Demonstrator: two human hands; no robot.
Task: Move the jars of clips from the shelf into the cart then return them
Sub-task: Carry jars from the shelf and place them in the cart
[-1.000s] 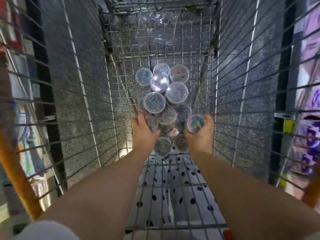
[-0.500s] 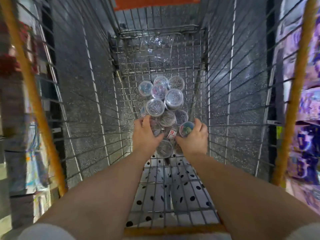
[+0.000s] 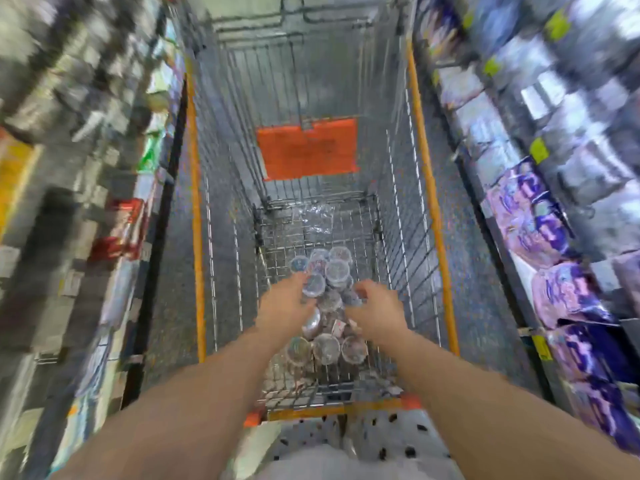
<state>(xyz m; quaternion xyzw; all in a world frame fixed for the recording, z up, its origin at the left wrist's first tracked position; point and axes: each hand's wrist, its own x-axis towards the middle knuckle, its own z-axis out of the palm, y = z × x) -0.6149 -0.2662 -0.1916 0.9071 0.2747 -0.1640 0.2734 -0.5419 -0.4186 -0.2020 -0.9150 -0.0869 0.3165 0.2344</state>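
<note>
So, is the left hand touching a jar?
Cannot tell. The head view is motion-blurred: the left hand overlaps the edge of a jar in the cart, but it could be hovering above it.

Wire cart (image 3: pixel 429 188): one. Jars (image 3: pixel 337 270) inside it: about eleven lids discernible; blur prevents exact count. Hands: two, left hand (image 3: pixel 287 303) and right hand (image 3: pixel 377 308). Orange panel (image 3: pixel 308 148): one

Purple packets (image 3: pixel 554 296) stacked at my three o'clock, yellow tags (image 3: pixel 539 150) at two, blurred red boxes (image 3: pixel 119 223) at nine, crumpled clear wrap (image 3: pixel 313 220) at twelve, polka-dot fabric (image 3: pixel 346 431) at six, speckled floor (image 3: pixel 169 306) at eight.
</note>
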